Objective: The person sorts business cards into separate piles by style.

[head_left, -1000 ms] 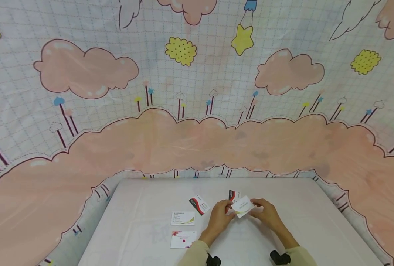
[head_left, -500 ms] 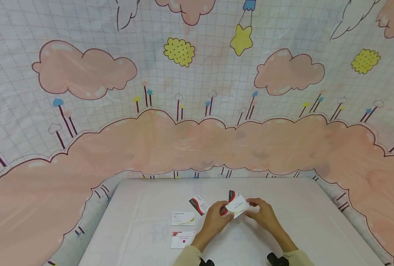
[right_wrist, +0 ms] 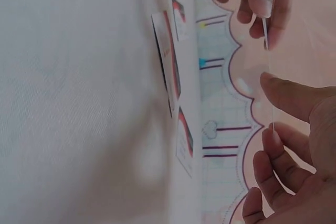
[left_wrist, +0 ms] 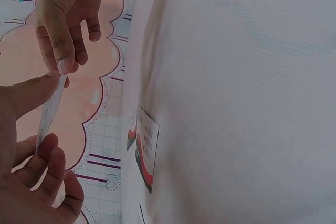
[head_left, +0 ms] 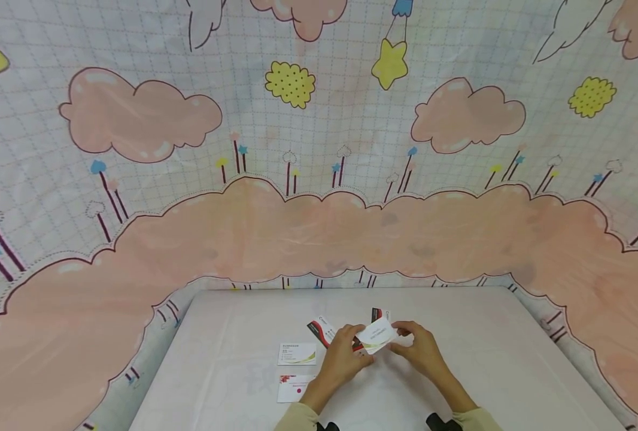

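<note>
Between left hand and right hand, card

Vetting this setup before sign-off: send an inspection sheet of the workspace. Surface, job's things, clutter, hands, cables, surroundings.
Surface: white tabletop, faint creases.
Job's things: held card, white with a yellow-green curve; on the tabletop, at least three red-and-black cards, a second curve card and a red-dot card, the last partly hidden by the left arm.
Clutter: nothing seen.
Hands: left hand and right hand grip the held card at opposite edges, fingers bent.
Cables: nothing seen.
Surroundings: backdrop printed with clouds and stars.
</note>
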`<state>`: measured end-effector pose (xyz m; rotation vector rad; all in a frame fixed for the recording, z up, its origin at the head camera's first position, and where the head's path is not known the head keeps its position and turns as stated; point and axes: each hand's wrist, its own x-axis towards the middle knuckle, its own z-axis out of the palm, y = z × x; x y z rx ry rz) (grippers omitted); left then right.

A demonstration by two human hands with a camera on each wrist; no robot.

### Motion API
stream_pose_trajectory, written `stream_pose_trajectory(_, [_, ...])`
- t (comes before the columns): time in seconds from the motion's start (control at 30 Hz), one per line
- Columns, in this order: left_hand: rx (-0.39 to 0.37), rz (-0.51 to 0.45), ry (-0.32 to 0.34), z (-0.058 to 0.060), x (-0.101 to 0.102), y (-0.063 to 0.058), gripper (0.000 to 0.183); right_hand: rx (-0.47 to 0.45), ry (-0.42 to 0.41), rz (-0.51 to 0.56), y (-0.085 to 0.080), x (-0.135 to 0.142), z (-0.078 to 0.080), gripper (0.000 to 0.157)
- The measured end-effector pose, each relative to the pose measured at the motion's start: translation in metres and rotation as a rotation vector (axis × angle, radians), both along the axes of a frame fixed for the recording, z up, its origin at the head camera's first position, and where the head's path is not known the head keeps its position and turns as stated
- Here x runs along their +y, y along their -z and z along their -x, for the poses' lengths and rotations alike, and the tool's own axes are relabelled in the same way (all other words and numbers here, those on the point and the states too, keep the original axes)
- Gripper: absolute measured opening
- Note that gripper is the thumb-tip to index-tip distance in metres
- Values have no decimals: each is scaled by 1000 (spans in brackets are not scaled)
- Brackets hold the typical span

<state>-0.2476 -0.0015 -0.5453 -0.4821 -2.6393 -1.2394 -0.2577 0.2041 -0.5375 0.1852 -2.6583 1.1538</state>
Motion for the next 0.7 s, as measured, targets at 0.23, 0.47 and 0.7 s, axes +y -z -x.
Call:
stream_pose_trajectory(0.23, [35, 39, -3, -3, -13, -6, 63, 70, -35, -7, -7, -8, -4, 46])
stream_pose_trajectory(0.47, [48, 71, 22, -7, -30, -14, 62, 81, -110, 0, -13, -16, -6, 52])
stream_pose_trajectory(0.7, [34, 117, 49, -12, -51, -17, 63, 60, -258, -14, -17, -21, -8, 58])
